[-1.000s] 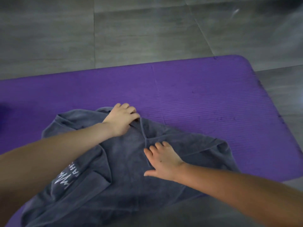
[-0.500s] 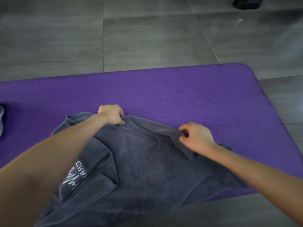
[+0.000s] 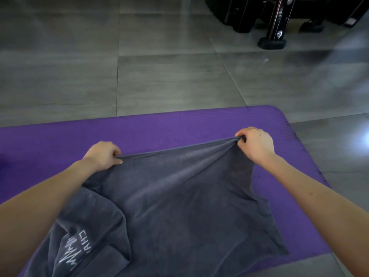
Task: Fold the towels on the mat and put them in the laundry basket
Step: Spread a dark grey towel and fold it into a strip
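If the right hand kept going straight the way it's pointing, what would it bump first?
Probably nothing. The right hand, gripping the grey towel, points forward-left over bare purple mat, then floor. If it dips, the mat comes first; height is hard to judge.

towel (image 3: pixel 179 206) cut off below, black stand (image 3: pixel 281 17) cropped at top

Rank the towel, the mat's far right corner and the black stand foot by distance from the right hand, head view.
1. Towel: gripped by the right hand.
2. Mat corner: just beyond, rightward.
3. Black stand foot: far across the floor.
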Action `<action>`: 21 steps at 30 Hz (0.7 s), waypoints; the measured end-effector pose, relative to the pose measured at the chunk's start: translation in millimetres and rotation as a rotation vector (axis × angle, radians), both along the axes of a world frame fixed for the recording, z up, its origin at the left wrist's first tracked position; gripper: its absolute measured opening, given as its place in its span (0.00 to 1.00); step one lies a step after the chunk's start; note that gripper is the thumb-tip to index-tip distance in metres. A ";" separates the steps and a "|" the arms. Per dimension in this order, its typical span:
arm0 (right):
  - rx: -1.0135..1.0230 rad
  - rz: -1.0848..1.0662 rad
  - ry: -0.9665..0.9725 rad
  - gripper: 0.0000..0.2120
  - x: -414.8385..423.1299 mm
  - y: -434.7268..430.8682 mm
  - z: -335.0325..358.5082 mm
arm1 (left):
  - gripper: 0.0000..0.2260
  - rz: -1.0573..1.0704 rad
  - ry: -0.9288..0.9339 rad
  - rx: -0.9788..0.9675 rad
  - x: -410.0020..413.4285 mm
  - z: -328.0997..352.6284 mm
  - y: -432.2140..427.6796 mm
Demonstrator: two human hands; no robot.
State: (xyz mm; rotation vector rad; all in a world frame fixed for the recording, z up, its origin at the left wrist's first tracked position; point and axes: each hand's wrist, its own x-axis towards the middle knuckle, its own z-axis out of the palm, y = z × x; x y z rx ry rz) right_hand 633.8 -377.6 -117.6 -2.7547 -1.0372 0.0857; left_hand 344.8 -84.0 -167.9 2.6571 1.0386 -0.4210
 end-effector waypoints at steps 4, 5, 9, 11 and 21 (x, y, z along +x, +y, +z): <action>0.018 0.005 -0.069 0.13 21.0 22.6 11.5 | 0.12 0.132 -0.110 0.073 3.7 24.6 18.2; 0.040 0.000 -0.098 0.14 28.2 30.9 19.5 | 0.11 0.169 -0.156 0.078 10.4 35.9 25.5; 0.218 -0.037 -0.260 0.13 62.6 58.8 73.6 | 0.11 0.213 -0.388 0.184 45.9 104.9 55.5; 0.343 -0.043 -0.351 0.13 76.5 63.5 108.3 | 0.11 0.195 -0.516 0.252 60.0 147.8 64.1; 0.482 0.158 -0.515 0.14 58.0 -37.7 136.6 | 0.08 -0.163 -0.456 0.282 26.7 202.4 6.2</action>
